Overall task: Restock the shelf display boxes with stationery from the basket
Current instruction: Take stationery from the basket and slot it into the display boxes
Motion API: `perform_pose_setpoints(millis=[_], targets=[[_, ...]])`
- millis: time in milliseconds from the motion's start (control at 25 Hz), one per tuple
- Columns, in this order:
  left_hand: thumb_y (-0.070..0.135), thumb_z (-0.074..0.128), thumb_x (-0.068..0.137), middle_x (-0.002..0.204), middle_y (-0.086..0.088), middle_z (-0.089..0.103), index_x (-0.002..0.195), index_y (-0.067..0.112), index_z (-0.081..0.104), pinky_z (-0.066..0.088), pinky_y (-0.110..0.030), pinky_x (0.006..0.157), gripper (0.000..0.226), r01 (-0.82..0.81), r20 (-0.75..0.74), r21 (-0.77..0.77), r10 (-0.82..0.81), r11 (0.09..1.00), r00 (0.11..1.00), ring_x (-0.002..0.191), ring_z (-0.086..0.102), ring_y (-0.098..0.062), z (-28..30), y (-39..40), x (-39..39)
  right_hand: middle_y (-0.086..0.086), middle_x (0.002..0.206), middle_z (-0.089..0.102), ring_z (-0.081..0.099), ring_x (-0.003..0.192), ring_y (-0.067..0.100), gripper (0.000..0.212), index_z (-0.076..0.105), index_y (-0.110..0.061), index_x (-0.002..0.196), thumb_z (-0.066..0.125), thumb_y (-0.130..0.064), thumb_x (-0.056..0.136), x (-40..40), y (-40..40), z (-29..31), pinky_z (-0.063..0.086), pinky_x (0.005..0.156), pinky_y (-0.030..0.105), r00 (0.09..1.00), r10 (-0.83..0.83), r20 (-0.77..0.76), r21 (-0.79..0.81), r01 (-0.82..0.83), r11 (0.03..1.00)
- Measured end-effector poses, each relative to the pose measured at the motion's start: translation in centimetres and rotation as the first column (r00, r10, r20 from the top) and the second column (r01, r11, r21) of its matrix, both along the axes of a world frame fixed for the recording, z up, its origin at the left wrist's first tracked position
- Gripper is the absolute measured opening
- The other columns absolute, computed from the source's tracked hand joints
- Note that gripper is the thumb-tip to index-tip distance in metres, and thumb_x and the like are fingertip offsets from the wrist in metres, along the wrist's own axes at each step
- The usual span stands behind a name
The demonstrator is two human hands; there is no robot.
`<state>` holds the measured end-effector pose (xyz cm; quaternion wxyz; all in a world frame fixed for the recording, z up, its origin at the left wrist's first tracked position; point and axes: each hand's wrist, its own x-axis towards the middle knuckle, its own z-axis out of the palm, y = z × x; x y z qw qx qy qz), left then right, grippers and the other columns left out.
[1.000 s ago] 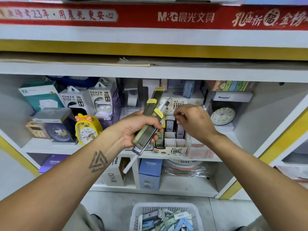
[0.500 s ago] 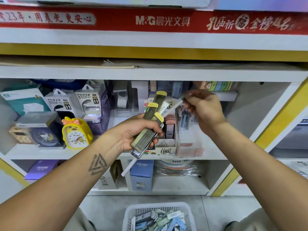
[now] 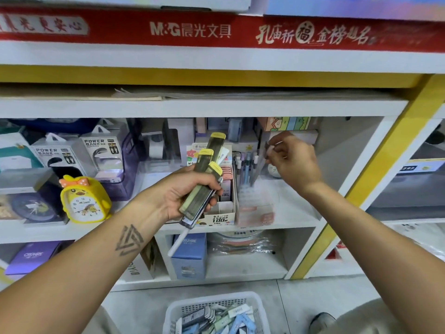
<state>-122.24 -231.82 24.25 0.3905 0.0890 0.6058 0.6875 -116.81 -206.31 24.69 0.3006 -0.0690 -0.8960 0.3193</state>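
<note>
Gripped in the left hand (image 3: 185, 194): a bundle of lead tubes (image 3: 202, 182), dark and translucent with yellow caps, slanting up to the right, plus a white pen (image 3: 179, 239) poking out below the palm. Fingers wrapped round the bundle from the front, thumb behind. Caps level with the back row of goods on the shelf (image 3: 296, 213).

Just right of the bundle, behind the knuckles: a cardboard box (image 3: 222, 216) marked 0.7 and 100, divided into slots, some holding small dark packs. Beside that, a clear box (image 3: 252, 201) with upright pens (image 3: 245, 165) standing in it.

Raised over the clear box, well apart from the bundle: the right hand (image 3: 292, 162), fingers curled toward the thumb, pinching something thin and dark at the tips; too blurred to name.

Further left on the same shelf: a yellow duck clock (image 3: 84, 201) and two power-bank packs (image 3: 101, 153). Below the shelf, a blue carton (image 3: 190, 259) and shrink-wrapped rolls.

On the floor, between the forearms at the bottom edge: the white basket (image 3: 216, 303), loaded with more packs in blue, green and grey, well below both hands.
</note>
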Motion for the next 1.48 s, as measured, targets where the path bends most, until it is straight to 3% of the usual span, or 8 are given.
perform_pose_setpoints(millis=[240, 480, 600, 680, 800, 1080, 1320, 1480], targets=[[-0.008, 0.066, 0.077, 0.077, -0.02, 0.064, 0.104, 0.006, 0.058, 0.049, -0.027, 0.044, 0.031, 0.001, -0.001, -0.007, -0.001, 1.0, 1.0, 0.051, 0.057, -0.025, -0.1, 0.5, 0.2, -0.003, 0.083, 0.071, 0.07, 0.076, 0.011, 0.011, 0.062, -0.019, 0.101, 0.066, -0.011, 0.094, -0.3, 0.0, -1.2, 0.06, 0.076, 0.042, 0.996, 0.075, 0.046, 0.099, -0.079, 0.992], [-0.008, 0.065, 0.077, 0.076, -0.02, 0.065, 0.104, 0.005, 0.059, 0.05, -0.027, 0.044, 0.031, 0.003, 0.001, -0.008, -0.003, 1.0, 1.0, 0.051, 0.057, -0.025, 0.0, 0.2, 0.3, -0.002, 0.084, 0.071, 0.072, 0.08, 0.015, 0.009, 0.062, -0.015, 0.102, 0.064, -0.009, 0.096, 0.1, -0.7, -1.7, 0.06, 0.077, 0.046, 0.986, 0.13, 0.107, 0.094, -0.14, 0.986], [-0.008, 0.064, 0.078, 0.076, -0.02, 0.065, 0.101, 0.005, 0.058, 0.049, -0.027, 0.044, 0.028, 0.003, -0.008, -0.001, -0.003, 1.0, 1.0, 0.052, 0.057, -0.025, 0.1, 0.1, 0.2, -0.002, 0.084, 0.07, 0.07, 0.081, 0.02, 0.013, 0.064, -0.013, 0.108, 0.065, -0.014, 0.095, 0.1, -1.2, -0.7, 0.058, 0.079, 0.044, 0.999, 0.052, 0.005, 0.159, -0.053, 0.986], [-0.009, 0.064, 0.078, 0.075, -0.02, 0.064, 0.1, 0.006, 0.057, 0.049, -0.027, 0.044, 0.026, 0.001, -0.015, -0.002, -0.001, 1.0, 1.0, 0.052, 0.056, -0.025, 0.2, 0.1, 0.2, -0.003, 0.085, 0.069, 0.07, 0.081, 0.02, 0.015, 0.065, -0.013, 0.108, 0.067, -0.016, 0.094, 0.0, -1.6, -0.1, 0.059, 0.079, 0.042, 0.998, 0.046, -0.038, 0.1, -0.042, 0.994], [-0.009, 0.063, 0.079, 0.075, -0.02, 0.064, 0.099, 0.005, 0.058, 0.048, -0.027, 0.044, 0.025, -0.002, -0.023, -0.009, 0.002, 1.0, 1.0, 0.052, 0.056, -0.025, 0.2, 0.1, 0.2, 0.002, 0.087, 0.07, 0.071, 0.081, 0.02, 0.012, 0.064, -0.013, 0.106, 0.066, -0.014, 0.095, -0.2, -2.3, -0.3, 0.059, 0.08, 0.043, 0.994, 0.107, 0.023, 0.014, -0.107, 0.994], [-0.01, 0.061, 0.08, 0.074, -0.019, 0.064, 0.099, 0.006, 0.057, 0.048, -0.027, 0.043, 0.025, 0.002, -0.015, 0.001, -0.002, 1.0, 1.0, 0.05, 0.057, -0.025, 0.2, -0.1, 0.2, -0.001, 0.081, 0.069, 0.07, 0.072, 0.005, 0.013, 0.062, -0.018, 0.1, 0.067, -0.008, 0.094, -0.2, -3.3, -1.0, 0.057, 0.072, 0.032, 0.986, 0.164, 0.028, 0.032, -0.165, 0.986], [-0.009, 0.063, 0.078, 0.075, -0.019, 0.064, 0.094, 0.006, 0.06, 0.048, -0.027, 0.043, 0.022, 0.013, -0.018, 0.007, -0.013, 1.0, 1.0, 0.051, 0.057, -0.025, 0.1, -0.2, 0.1, 0.001, 0.088, 0.071, 0.07, 0.08, 0.015, 0.012, 0.066, -0.011, 0.107, 0.067, -0.011, 0.095, -0.2, -4.2, -1.0, 0.059, 0.077, 0.033, 0.967, 0.251, 0.053, 0.107, -0.255, 0.961], [-0.009, 0.063, 0.078, 0.076, -0.02, 0.064, 0.092, 0.007, 0.062, 0.049, -0.027, 0.044, 0.021, 0.014, -0.019, 0.006, -0.014, 1.0, 1.0, 0.052, 0.057, -0.025, 0.1, -0.3, 0.2, -0.001, 0.083, 0.069, 0.07, 0.077, 0.016, 0.009, 0.064, -0.012, 0.105, 0.065, -0.01, 0.096, -0.3, -4.2, -1.0, 0.058, 0.075, 0.038, 0.98, 0.197, 0.033, 0.078, -0.199, 0.977]])
